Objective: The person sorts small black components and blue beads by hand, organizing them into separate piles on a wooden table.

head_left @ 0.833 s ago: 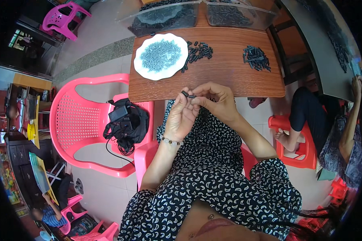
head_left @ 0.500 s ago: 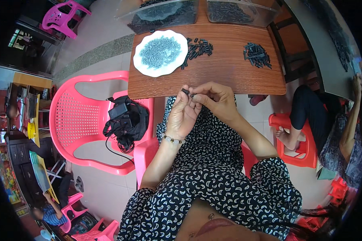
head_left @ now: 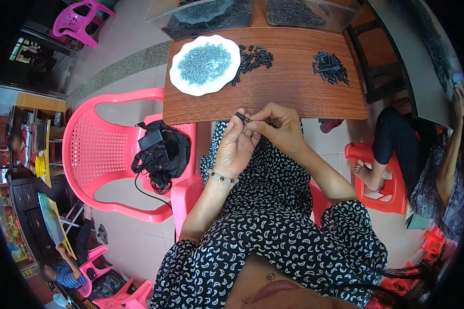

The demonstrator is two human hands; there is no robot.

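Just off the table's near edge, my left hand (head_left: 233,154) pinches a small black tube-like piece (head_left: 241,117) between thumb and fingers, palm turned up. My right hand (head_left: 283,131) closes its thumb and forefinger at the other end of that piece; any tiny part between those fingertips is too small to make out. Beyond my hands, a white scalloped plate (head_left: 198,92) bears a heap of small silvery-grey pieces (head_left: 203,63). Loose black pieces (head_left: 257,59) lie against the plate's right side. Another pile of black pieces (head_left: 330,68) sits toward the table's right edge.
Two clear bins, one (head_left: 211,24) at the back left and one (head_left: 301,16) at the back right, hold black pieces. A pink chair (head_left: 95,149) on my left carries a black bag (head_left: 172,154) with cables. To the right, another person's leg (head_left: 386,141) rests near a red stool (head_left: 381,202).
More of the black piece now shows above my left fingertips, slightly tilted. Both hands stay together in nearly the same place. The plate and piles look unchanged.
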